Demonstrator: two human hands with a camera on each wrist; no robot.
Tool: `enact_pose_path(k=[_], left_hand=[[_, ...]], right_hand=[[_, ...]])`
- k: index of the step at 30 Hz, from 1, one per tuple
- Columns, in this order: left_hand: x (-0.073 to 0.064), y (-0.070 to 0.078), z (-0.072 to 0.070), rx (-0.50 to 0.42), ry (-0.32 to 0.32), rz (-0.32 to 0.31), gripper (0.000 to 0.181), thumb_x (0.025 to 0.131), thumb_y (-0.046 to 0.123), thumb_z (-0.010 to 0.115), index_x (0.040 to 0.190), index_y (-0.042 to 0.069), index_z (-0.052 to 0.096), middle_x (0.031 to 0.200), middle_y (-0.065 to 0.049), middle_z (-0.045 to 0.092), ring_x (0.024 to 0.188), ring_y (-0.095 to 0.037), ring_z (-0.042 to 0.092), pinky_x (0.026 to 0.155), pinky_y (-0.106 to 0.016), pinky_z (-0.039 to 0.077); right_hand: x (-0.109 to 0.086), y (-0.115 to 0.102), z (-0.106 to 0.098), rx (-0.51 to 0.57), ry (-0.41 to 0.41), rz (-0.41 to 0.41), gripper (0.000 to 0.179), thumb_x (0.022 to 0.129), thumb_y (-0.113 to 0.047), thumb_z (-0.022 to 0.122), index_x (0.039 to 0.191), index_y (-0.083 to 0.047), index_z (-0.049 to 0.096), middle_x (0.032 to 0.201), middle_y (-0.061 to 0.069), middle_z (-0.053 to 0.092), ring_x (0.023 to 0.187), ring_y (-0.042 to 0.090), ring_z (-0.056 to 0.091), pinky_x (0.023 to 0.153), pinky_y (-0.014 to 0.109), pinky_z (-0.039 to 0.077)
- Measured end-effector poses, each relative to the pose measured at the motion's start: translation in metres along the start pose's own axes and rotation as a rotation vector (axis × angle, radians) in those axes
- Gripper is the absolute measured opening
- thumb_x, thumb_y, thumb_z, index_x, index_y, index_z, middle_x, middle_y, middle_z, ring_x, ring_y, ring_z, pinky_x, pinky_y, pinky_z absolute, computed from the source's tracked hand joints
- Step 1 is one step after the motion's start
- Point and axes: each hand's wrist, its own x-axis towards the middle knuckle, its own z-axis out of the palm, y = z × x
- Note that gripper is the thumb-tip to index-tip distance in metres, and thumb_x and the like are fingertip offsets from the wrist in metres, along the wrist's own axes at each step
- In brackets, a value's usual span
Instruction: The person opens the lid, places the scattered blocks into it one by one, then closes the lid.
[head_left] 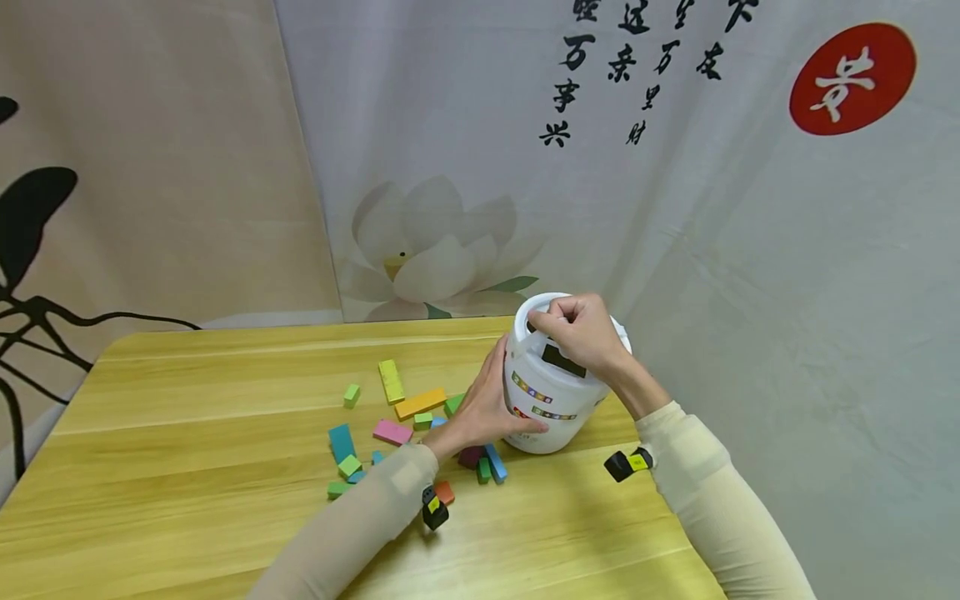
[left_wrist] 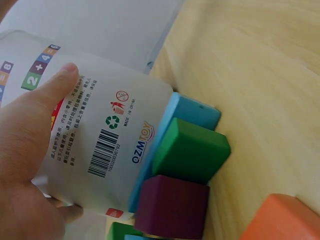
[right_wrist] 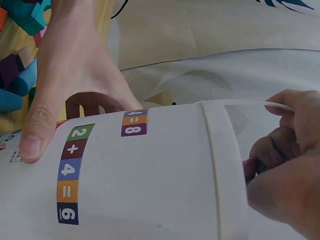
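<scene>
A white toy bucket (head_left: pixel 551 429) with number labels stands tilted at the table's right. My left hand (head_left: pixel 486 407) holds its side, thumb across the front and fingers spread round the left. Over the top, my right hand (head_left: pixel 583 333) has its fingers curled and pinches a thin white handle (right_wrist: pixel 240 102), which the right wrist view shows running from the rim. A dark opening (head_left: pixel 564 360) shows in the bucket's top. Beside the base lie a purple block (left_wrist: pixel 172 205), a green block (left_wrist: pixel 192 150) and a blue block (left_wrist: pixel 195 111).
Several coloured blocks lie scattered left of the bucket, among them a yellow block (head_left: pixel 391 382), an orange block (head_left: pixel 420 403) and a pink block (head_left: pixel 392 432). The wooden table (head_left: pixel 187 433) meets a printed curtain (head_left: pixel 465 125) behind.
</scene>
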Motion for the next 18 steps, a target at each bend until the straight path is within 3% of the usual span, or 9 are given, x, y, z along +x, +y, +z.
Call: enact_pose_path(k=[9, 18], left_hand=[[-0.006, -0.008, 0.004, 0.015, -0.003, -0.020, 0.154, 0.074, 0.041, 0.108, 0.178, 0.043, -0.005, 0.168, 0.002, 0.041, 0.144, -0.021, 0.053, 0.125, -0.050, 0.049], [-0.007, -0.010, 0.004, -0.035, 0.017, -0.029, 0.152, 0.074, 0.041, 0.109, 0.179, 0.045, -0.001, 0.170, 0.000, 0.041, 0.146, -0.022, 0.053, 0.127, -0.054, 0.048]], right_hand=[[-0.002, 0.009, 0.006, -0.022, -0.011, 0.005, 0.057, 0.105, -0.026, 0.075, 0.058, -0.013, 0.045, 0.054, -0.013, 0.034, 0.055, 0.007, 0.030, 0.052, 0.022, 0.021], [-0.005, -0.004, -0.003, -0.191, -0.097, -0.025, 0.052, 0.110, -0.034, 0.072, 0.065, -0.012, 0.056, 0.057, -0.009, 0.042, 0.057, 0.008, 0.038, 0.056, 0.024, 0.029]])
